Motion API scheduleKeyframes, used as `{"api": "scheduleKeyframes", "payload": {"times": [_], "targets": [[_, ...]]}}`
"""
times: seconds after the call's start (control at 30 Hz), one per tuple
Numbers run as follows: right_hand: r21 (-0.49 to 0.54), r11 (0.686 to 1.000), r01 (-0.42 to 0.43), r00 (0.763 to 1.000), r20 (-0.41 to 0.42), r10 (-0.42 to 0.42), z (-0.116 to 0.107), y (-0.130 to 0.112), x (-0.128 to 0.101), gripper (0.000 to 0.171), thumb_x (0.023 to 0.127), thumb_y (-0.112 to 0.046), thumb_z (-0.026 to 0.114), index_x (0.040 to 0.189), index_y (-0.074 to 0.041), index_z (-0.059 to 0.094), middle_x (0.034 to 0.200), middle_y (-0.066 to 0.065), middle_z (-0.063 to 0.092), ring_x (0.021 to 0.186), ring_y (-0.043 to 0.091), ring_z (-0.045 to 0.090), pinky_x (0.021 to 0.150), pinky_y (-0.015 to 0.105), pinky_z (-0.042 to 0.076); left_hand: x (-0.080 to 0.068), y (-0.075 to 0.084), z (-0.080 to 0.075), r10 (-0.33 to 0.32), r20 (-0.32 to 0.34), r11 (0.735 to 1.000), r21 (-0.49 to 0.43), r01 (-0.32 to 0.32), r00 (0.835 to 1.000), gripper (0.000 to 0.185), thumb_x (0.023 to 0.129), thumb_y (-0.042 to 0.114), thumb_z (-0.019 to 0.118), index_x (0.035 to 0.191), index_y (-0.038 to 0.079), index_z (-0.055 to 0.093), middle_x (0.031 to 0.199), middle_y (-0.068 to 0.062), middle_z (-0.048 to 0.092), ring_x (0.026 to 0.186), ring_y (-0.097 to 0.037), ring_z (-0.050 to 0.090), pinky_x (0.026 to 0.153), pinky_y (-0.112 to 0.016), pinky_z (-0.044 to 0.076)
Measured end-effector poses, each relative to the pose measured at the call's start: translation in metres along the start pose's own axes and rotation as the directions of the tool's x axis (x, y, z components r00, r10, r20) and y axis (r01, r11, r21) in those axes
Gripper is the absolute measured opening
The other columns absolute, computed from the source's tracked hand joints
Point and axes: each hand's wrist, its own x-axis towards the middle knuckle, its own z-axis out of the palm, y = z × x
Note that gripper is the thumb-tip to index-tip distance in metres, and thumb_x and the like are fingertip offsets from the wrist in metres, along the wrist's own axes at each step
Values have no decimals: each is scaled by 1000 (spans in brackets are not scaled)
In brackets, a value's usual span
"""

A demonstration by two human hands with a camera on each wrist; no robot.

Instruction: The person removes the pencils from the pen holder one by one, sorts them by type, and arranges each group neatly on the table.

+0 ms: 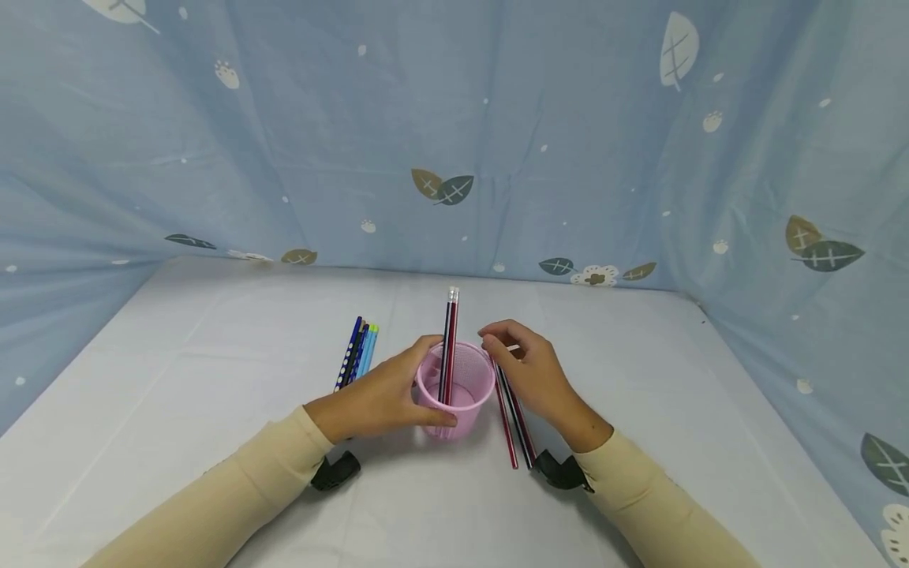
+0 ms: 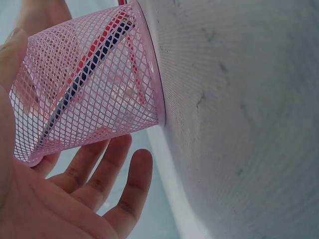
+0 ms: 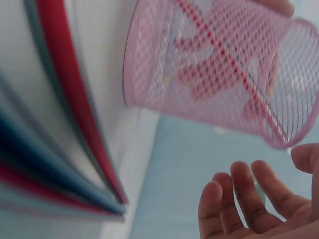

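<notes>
A pink mesh pencil cup (image 1: pixel 465 424) stands upright on the white table, with a dark pencil and a red pencil (image 1: pixel 450 347) leaning inside it. My left hand (image 1: pixel 387 392) holds the cup from the left, thumb across the near side and fingers round the far side. At the rim's right edge is my right hand (image 1: pixel 531 371), fingers loosely bent and nothing held; the right wrist view shows the palm (image 3: pixel 279 221) bare beside the cup's mouth. Several red and dark striped pencils (image 1: pixel 524 426) lie on the table below that hand, their far ends partly hidden by it.
Left of the cup lies a bunch of blue, black and dotted pencils (image 1: pixel 358 351), partly covered by the left forearm. Black wrist-worn pieces (image 1: pixel 336 472) hang under both wrists. A blue leaf-print curtain (image 1: pixel 454 118) rises behind the table.
</notes>
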Motion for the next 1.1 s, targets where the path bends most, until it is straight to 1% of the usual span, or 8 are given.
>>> {"api": "scheduleKeyframes", "payload": {"times": [0.13,0.23,0.33,0.53,0.6,0.7,0.9,1.1], "targets": [[15,999,31,999,24,-31,3,-1,-3,32,104,-27,55,128,-8,63,123,13,66,113,23,61,95,44,51,0,0,0,9,1,1000,0,-9,1000,99,73,42,89,150,28,28,129,2,60,115,-10,57,100,-36,49],[36,998,47,998,36,-48,4,-1,-5,32,103,-26,56,129,-8,63,127,13,64,117,24,59,99,47,48,1,-1,1,16,0,1000,4,-16,1000,99,73,41,89,150,28,28,130,2,60,115,-9,57,100,-37,49],[56,997,51,997,51,-54,6,-1,-6,32,103,-25,57,130,-8,62,128,12,64,117,23,58,99,44,49,1,-1,1,23,1,1000,0,-23,1000,98,74,40,89,150,28,28,131,0,60,116,-9,57,101,-37,49],[60,998,32,996,86,-37,10,-6,-8,34,101,-25,60,132,-11,61,125,5,64,111,20,59,92,36,52,1,-2,0,36,4,999,4,-36,999,97,74,46,87,149,29,28,132,0,59,116,-9,57,101,-37,49],[59,998,28,995,97,-34,11,-7,-8,36,101,-26,60,133,-12,60,127,5,64,111,20,60,92,36,52,1,-2,0,37,5,999,5,-37,999,97,74,47,87,149,30,29,132,0,59,116,-8,57,101,-36,49],[66,998,24,993,114,-32,13,-6,-9,37,101,-26,60,136,-13,58,131,6,62,117,22,59,95,40,51,1,-2,0,39,6,999,6,-39,999,96,74,46,87,149,30,29,132,0,60,116,-8,57,101,-36,49],[126,992,-2,987,161,-19,14,-7,-8,45,101,-27,60,143,-16,52,142,6,56,129,25,54,103,48,49,1,-1,-1,38,9,999,6,-38,999,97,74,46,86,150,30,28,133,0,60,117,-8,57,102,-36,49],[212,977,-2,978,206,-43,15,-6,-6,51,100,-28,61,147,-12,47,144,11,55,131,29,54,104,46,48,0,-2,-1,31,7,999,4,-31,999,98,74,45,87,150,29,28,134,-1,59,117,-9,57,102,-37,49]]}}
